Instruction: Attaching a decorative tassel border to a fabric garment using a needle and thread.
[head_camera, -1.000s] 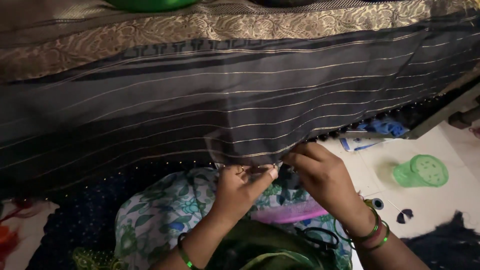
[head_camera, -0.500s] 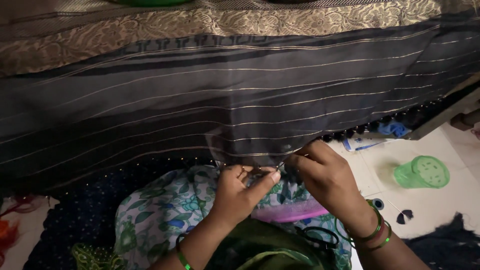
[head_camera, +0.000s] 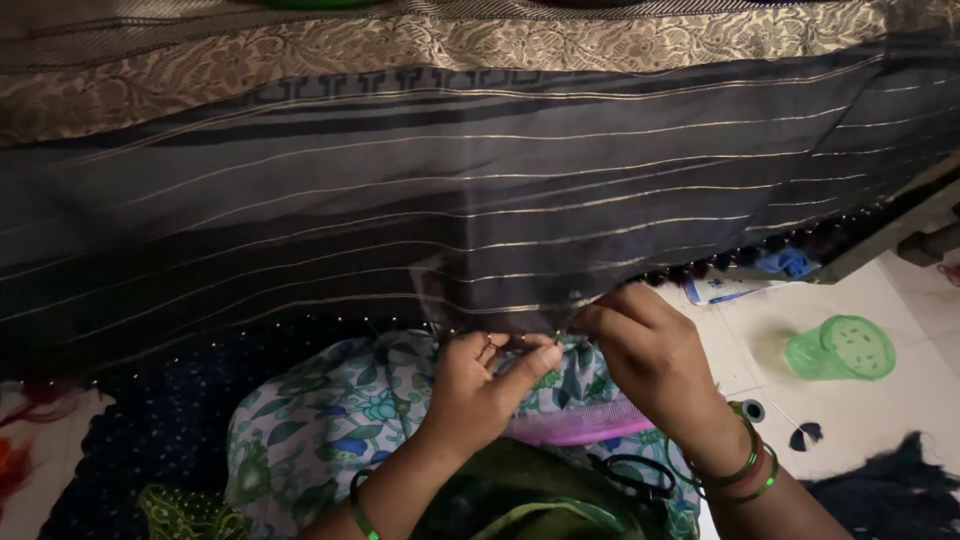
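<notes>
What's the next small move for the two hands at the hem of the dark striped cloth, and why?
Probably a short pull of the right hand away from the left hand, to draw the stitch through. Both hands pinch the lower edge of the dark striped cloth close together, fingertips nearly meeting, where a row of small beads runs along the edge. Any needle or thread is too small to make out.

Pale tiled floor (head_camera: 900, 420), dimly lit, beside a dark wooden frame (head_camera: 900, 235)

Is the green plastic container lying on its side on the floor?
Yes, the green container lies tipped on its side on the pale floor, right of the right hand.
</notes>
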